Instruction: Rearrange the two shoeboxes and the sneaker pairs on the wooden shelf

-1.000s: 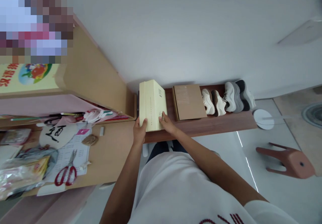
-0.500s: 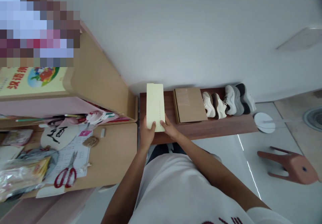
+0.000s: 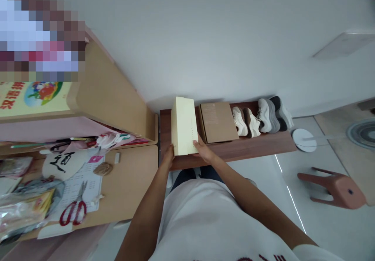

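- The box (image 3: 186,126), cream with small print on its upper face, is between the two hands over the left end of the bench (image 3: 254,145); whether it touches the wood, I cannot tell.
- The right hand (image 3: 204,151) pinches the box's near right corner, thumb on the upper face, other fingers mostly hidden at its side and below.
- The left hand (image 3: 168,154) holds the near left corner from the side; its fingers are largely hidden, so I cannot tell whether they are spread or together.
- Just right of the box, a brown carton (image 3: 219,122) lies on the bench.
- Beyond it stand white shoes (image 3: 246,123), then grey ones at the bench's right end.
- Left of the bench is a desk (image 3: 133,175) with red-handled scissors (image 3: 74,208) lying partly on a printed sheet (image 3: 92,179).
- A reddish stool (image 3: 345,192) stands on the floor at right, near a fan (image 3: 304,140).
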`<state>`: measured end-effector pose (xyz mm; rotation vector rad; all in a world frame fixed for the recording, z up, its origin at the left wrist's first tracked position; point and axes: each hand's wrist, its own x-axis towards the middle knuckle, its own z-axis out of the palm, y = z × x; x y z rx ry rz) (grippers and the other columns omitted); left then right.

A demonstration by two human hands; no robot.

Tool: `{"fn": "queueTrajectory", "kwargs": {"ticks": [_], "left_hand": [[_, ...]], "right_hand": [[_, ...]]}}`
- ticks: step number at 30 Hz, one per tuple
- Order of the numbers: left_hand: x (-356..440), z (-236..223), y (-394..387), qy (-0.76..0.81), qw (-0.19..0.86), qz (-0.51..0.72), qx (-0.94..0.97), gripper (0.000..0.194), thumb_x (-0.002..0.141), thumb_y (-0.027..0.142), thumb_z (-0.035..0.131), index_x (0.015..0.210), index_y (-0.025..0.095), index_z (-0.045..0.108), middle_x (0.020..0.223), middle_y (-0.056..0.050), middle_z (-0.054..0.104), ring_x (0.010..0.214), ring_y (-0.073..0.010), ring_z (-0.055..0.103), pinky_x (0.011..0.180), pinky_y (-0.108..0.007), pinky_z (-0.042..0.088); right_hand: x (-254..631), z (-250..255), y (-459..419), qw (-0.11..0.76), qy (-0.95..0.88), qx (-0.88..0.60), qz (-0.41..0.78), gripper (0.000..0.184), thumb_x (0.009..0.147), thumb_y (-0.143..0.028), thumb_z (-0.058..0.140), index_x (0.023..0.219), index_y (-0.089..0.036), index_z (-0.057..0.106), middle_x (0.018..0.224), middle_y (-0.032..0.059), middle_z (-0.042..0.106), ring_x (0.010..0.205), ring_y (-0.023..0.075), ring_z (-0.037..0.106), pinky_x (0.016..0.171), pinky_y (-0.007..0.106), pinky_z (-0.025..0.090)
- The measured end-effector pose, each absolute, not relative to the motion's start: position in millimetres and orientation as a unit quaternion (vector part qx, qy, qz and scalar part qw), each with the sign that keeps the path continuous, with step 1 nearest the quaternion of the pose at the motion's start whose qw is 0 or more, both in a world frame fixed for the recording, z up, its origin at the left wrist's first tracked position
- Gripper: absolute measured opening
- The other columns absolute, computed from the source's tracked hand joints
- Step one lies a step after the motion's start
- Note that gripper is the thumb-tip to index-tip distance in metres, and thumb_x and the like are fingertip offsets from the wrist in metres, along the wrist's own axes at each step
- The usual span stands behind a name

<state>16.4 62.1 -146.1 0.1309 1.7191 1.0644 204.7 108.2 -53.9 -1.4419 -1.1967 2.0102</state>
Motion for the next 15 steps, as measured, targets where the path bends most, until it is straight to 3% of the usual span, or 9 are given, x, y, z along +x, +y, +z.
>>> {"fn": "queueTrajectory", "kwargs": {"ticks": [3,6,9,12,15], "left_hand": [[17.2,-143.1,64.1,0.707,0.557,0.435,0.0,0.039,0.087,0.052,0.064,0.113,0.024,0.068,0.118,-0.011,0.071,0.114,-0.0249,0.066,0.088,-0.039,0.057],[11.9,-132.2,59.7,0.686,0.561,0.463,-0.006,0.03,0.086,0.048,0.068,0.104,0.025,0.067,0.115,-0.009,0.071,0.111,-0.022,0.066,0.086,-0.035,0.057],[3.4,-119.3,48.0,0.647,0.573,0.502,-0.013,0.03,0.083,0.045,0.074,0.102,0.025,0.064,0.113,-0.007,0.07,0.1,-0.0195,0.068,0.082,-0.035,0.058],[-2.3,-106.9,34.8,0.623,0.57,0.536,-0.009,0.036,0.079,0.042,0.079,0.107,0.027,0.062,0.114,-0.005,0.069,0.093,-0.0177,0.069,0.078,-0.034,0.059],[-2.7,-96.0,26.7,0.624,0.548,0.557,0.009,0.042,0.078,0.041,0.079,0.115,0.029,0.062,0.121,-0.005,0.068,0.099,-0.0186,0.068,0.075,-0.031,0.06]], "right_hand": [[213.6,-56.6,110.2,0.21,-0.421,-0.519,0.713,0.08,0.097,-0.065,0.043,0.161,-0.042,0.002,0.16,0.0049,0.04,0.122,0.0275,0.06,0.092,0.055,0.058],[218.3,-62.1,110.0,0.227,-0.426,-0.524,0.701,0.086,0.095,-0.067,0.043,0.161,-0.041,-0.006,0.168,0.0037,0.024,0.127,0.0295,0.056,0.091,0.056,0.059],[218.7,-68.1,107.3,0.238,-0.44,-0.534,0.681,0.088,0.093,-0.072,0.044,0.162,-0.039,0.001,0.17,0.0002,0.014,0.138,0.0318,0.047,0.094,0.055,0.059],[216.4,-71.4,105.1,0.225,-0.43,-0.56,0.671,0.086,0.092,-0.076,0.04,0.162,-0.037,0.011,0.17,0.0013,0.015,0.141,0.0338,0.042,0.095,0.054,0.059],[214.5,-69.2,106.7,0.205,-0.422,-0.562,0.681,0.085,0.091,-0.08,0.032,0.162,-0.036,0.014,0.168,0.0046,0.022,0.139,0.0338,0.045,0.094,0.054,0.059]]}}
